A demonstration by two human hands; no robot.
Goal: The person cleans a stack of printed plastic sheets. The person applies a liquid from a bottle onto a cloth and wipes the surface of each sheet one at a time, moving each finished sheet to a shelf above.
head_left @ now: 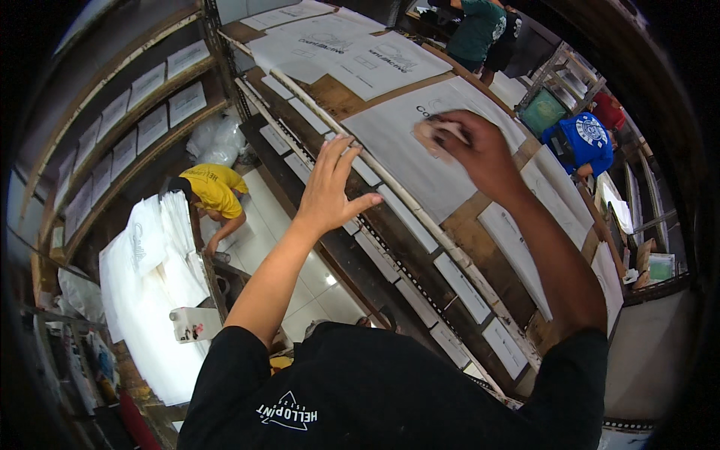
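My left hand (330,187) is open, fingers spread and thumb out, at the long pale rail (405,199) along the near edge of a sloping board; I cannot tell whether it touches the rail. Over a large white printed sheet (397,157) on the brown board is my right hand (472,142). Its fingers bend downward and are smeared by motion. Something pale shows among them, but I cannot make out whether it is held. More printed white sheets (397,64) lie flat farther up the board.
Below the rail, small white printed cards (461,287) sit in rows. Racks at left hold more sheets (187,103). A person in yellow (212,191) bends beside a white stack (154,300). Beyond the board are people in green (480,30) and blue (585,142).
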